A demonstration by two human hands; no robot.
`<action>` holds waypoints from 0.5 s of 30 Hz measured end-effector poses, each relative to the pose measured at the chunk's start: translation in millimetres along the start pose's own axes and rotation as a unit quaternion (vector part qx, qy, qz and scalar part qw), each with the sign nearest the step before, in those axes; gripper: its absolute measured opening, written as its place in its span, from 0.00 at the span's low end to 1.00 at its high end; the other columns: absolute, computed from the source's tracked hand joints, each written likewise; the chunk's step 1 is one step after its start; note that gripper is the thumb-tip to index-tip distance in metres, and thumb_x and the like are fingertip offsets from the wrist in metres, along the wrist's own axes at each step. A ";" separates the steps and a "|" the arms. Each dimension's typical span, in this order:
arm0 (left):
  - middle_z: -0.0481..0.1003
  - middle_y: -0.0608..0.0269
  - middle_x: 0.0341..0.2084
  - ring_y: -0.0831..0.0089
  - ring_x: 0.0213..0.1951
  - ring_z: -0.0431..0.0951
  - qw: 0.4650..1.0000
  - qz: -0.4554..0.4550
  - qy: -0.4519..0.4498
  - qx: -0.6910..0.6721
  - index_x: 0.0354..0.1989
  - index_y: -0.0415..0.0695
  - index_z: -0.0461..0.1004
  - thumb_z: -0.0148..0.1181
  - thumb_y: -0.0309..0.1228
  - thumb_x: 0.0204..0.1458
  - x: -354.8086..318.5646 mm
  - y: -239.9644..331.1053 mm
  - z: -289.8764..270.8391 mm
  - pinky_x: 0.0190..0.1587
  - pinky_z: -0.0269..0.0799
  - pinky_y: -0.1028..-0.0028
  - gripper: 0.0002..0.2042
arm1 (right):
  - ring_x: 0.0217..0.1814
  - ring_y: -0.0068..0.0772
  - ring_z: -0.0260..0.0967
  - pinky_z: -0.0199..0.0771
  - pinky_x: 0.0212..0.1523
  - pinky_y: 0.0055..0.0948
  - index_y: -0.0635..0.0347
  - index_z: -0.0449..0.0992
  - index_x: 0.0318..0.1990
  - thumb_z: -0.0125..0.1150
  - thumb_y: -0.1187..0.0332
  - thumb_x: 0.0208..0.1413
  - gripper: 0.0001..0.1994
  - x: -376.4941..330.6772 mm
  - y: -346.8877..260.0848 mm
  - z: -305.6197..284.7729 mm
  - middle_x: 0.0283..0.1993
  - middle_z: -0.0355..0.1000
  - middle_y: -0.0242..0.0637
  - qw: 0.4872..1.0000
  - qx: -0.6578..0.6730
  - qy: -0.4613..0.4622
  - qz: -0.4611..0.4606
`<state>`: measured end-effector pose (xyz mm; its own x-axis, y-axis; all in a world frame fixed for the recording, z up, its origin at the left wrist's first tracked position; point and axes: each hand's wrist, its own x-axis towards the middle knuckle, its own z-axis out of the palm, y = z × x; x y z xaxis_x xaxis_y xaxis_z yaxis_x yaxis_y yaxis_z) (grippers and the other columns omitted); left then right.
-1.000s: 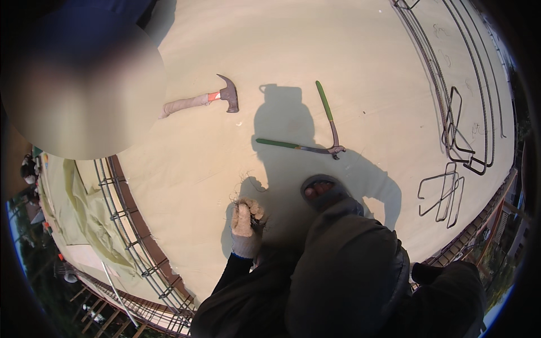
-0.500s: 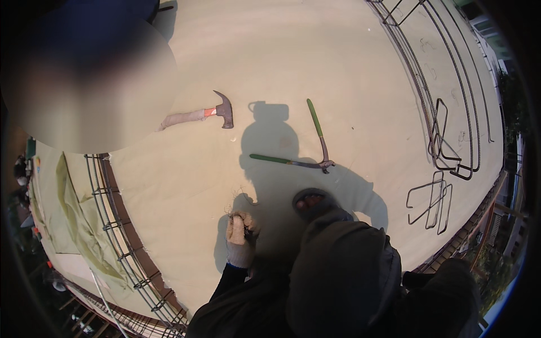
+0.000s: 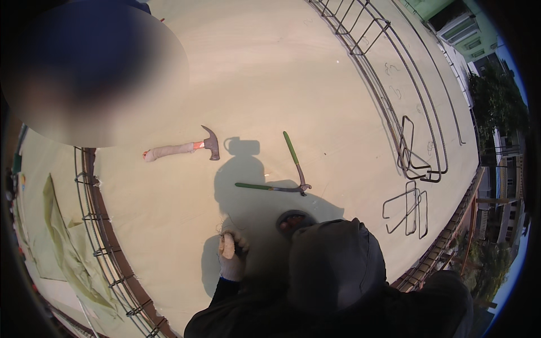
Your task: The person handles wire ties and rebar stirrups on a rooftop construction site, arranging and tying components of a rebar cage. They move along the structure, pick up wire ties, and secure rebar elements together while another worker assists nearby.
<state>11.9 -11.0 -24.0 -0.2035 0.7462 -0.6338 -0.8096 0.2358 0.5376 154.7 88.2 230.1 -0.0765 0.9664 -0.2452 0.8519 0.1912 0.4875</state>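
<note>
My left hand [image 3: 232,252], in a pale work glove with a dark sleeve behind it, hovers low over the cream-coloured sheet [image 3: 253,73]. Its fingers are curled closed, and thin strands of tie wire [image 3: 226,224] poke out at the top of the fist. Farther ahead, a pair of end-cutting pincers [image 3: 297,169] with green grips lies spread wide. A claw hammer [image 3: 186,149] with a cloth-wrapped handle rests to their left. My right hand does not show. My bent knee [image 3: 338,265] in dark cloth and one foot [image 3: 294,222] fill the lower middle.
Long tied rebar [image 3: 389,62] runs along the right, with bent stirrups [image 3: 408,209] below it. A rebar cage [image 3: 101,236] borders a gap on the left, beside crumpled green sheeting [image 3: 70,248]. Another person [image 3: 96,73], mostly blurred, is at upper left. Buildings and trees stand far right.
The view has shifted, so the hammer, pincers and rebar sit lower and farther left. More of the hammer handle shows. My left hand stays closed on the wire.
</note>
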 end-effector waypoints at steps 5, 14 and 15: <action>0.62 0.72 0.31 0.77 0.31 0.64 0.996 0.038 -0.056 0.053 0.44 0.50 0.67 0.48 0.42 0.74 13.1 -3.7 -5.6 0.34 0.62 0.74 0.10 | 0.47 0.48 0.77 0.76 0.46 0.45 0.63 0.78 0.44 0.58 0.65 0.62 0.11 -21.8 31.1 42.3 0.44 0.78 0.46 0.995 0.063 -0.066 -0.050; 0.64 0.71 0.31 0.77 0.32 0.64 0.996 -0.056 -0.048 -0.045 0.46 0.50 0.70 0.50 0.42 0.74 14.7 7.4 -4.6 0.35 0.63 0.74 0.10 | 0.50 0.48 0.77 0.77 0.49 0.44 0.61 0.79 0.46 0.58 0.64 0.62 0.12 -130.9 159.3 174.9 0.48 0.78 0.46 0.944 0.207 -0.253 -0.052; 0.64 0.71 0.31 0.77 0.32 0.64 0.995 -0.065 -0.057 -0.052 0.46 0.50 0.70 0.50 0.42 0.74 14.2 7.0 -7.7 0.35 0.63 0.74 0.10 | 0.51 0.48 0.77 0.77 0.49 0.43 0.61 0.79 0.47 0.58 0.63 0.62 0.12 -147.1 175.9 183.8 0.48 0.79 0.46 0.939 0.210 -0.267 -0.044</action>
<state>-0.9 -3.6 -33.5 -0.0352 0.7809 -0.6237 -0.8789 0.2729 0.3913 411.0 -51.8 197.8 0.0186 0.7039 -0.7101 0.9924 0.0735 0.0988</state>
